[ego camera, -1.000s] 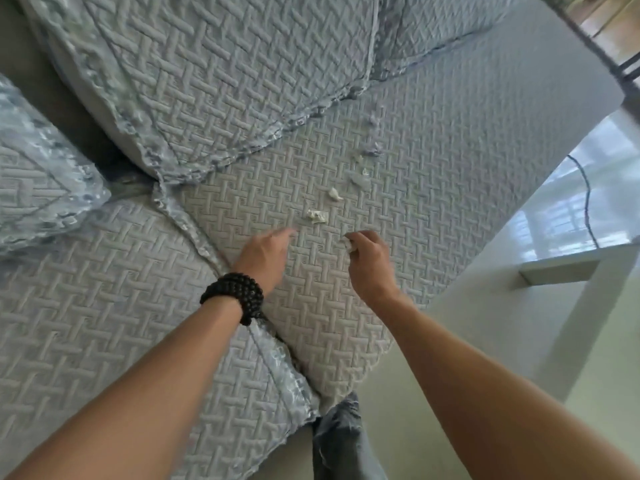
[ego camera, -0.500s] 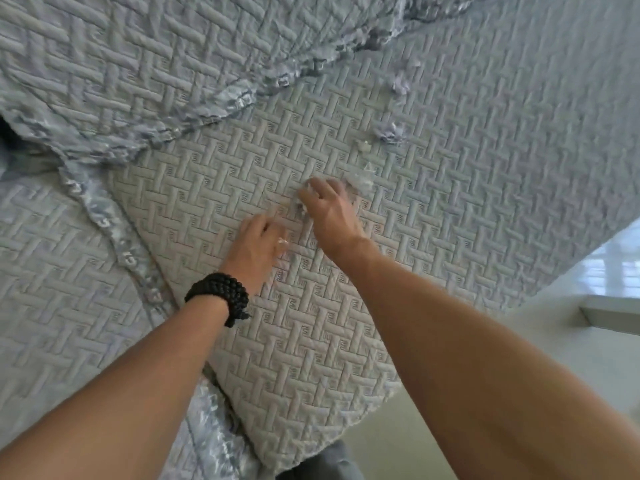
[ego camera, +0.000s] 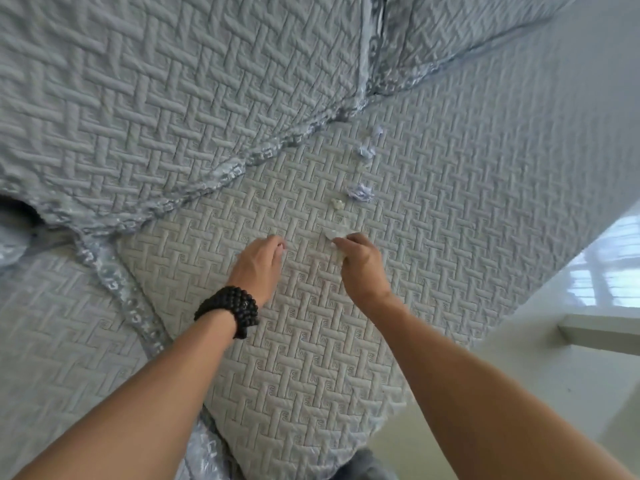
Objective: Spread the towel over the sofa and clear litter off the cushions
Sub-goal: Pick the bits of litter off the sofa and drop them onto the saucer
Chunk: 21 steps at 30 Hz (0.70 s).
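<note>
Quilted seat cushion (ego camera: 311,341): right hand (ego camera: 363,268) pinches a litter scrap (ego camera: 334,234); left hand (ego camera: 258,268) flat, loosely curled, holding nothing visible.

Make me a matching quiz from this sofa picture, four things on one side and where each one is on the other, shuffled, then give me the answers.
Things:
1. bead bracelet
2. clear scrap
3. blue-white wad
4. small cream crumb

Places:
A. between the wad and the right hand
B. pinched at the right hand's fingers
C. around the left wrist
D. on the seat cover, just past the crumb

Pairs: 1-C, 2-B, 3-D, 4-A
</note>
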Tool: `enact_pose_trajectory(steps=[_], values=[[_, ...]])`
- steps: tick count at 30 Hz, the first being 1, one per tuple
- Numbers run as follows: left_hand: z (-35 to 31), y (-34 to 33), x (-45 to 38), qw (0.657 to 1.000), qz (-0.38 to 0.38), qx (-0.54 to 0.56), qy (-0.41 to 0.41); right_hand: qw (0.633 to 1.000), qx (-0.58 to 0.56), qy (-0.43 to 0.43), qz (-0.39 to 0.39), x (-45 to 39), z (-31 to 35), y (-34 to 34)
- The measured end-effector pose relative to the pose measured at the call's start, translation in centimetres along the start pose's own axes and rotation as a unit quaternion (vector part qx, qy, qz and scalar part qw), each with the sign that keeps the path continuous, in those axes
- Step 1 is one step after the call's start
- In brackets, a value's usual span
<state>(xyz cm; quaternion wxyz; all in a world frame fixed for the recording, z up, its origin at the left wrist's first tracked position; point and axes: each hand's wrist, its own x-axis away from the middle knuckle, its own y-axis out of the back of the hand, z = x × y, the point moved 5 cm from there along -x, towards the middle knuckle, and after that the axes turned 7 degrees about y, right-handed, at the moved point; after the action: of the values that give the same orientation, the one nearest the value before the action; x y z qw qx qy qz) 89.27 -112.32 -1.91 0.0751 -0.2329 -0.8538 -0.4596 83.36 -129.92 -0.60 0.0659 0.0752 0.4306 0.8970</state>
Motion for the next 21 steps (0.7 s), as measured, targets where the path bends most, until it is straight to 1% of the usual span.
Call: enact_pose_trajectory(steps=[1,3,5,7,8,9,11,12,13,15,17,19,21], values=[[-1.2,0.1,-0.7,1.0,0.003,-0.001,-0.006,1.0,-0.001,-0.018,-0.013,-0.7,-0.7,1.4],[-3.5,-0.3,-2.4,1.0,-0.014,-0.015,-0.005,0.998,-0.003,-0.052,-0.038,-2.9,-2.7,3.7],[-6.1,-1.3,-3.7,0.998,-0.06,-0.025,-0.013,0.996,-0.004,-0.072,-0.054,-5.1,-4.5,5.1],[-8.0,-2.9,-5.0,0.992,-0.108,-0.048,-0.046,0.997,0.011,-0.056,-0.057,-7.3,-5.8,5.6],[-8.4,-4.4,-6.0,0.991,-0.103,-0.076,-0.049,0.997,0.02,-0.043,-0.057,-8.4,-6.4,5.7],[-8.5,-6.0,-7.0,0.989,-0.079,-0.116,-0.043,0.998,0.024,-0.03,-0.056,-9.6,-7.0,5.7],[-7.9,-9.1,-8.9,0.979,-0.028,-0.198,-0.031,1.0,0.025,-0.01,-0.012,-11.7,-8.3,4.9],[-7.6,-10.3,-9.6,0.973,-0.013,-0.228,-0.031,0.999,0.033,0.0,0.029,-12.6,-8.8,4.3],[-7.3,-11.6,-9.8,0.969,-0.015,-0.244,-0.033,0.997,0.04,0.011,0.065,-13.1,-9.6,3.6],[-6.5,-12.3,-9.8,0.964,-0.063,-0.255,-0.046,0.994,0.056,0.04,0.082,-13.7,-10.3,3.2],[-6.0,-12.7,-10.5,0.964,-0.112,-0.237,-0.036,0.989,0.102,0.064,0.089,-14.4,-11.5,2.9],[-5.8,-12.6,-11.6,0.966,-0.146,-0.211,-0.013,0.98,0.138,0.089,0.11,-15.6,-12.7,2.2],[-5.9,-12.3,-12.3,0.963,-0.163,-0.213,-0.003,0.972,0.164,0.124,0.116,-16.8,-13.0,1.5]])
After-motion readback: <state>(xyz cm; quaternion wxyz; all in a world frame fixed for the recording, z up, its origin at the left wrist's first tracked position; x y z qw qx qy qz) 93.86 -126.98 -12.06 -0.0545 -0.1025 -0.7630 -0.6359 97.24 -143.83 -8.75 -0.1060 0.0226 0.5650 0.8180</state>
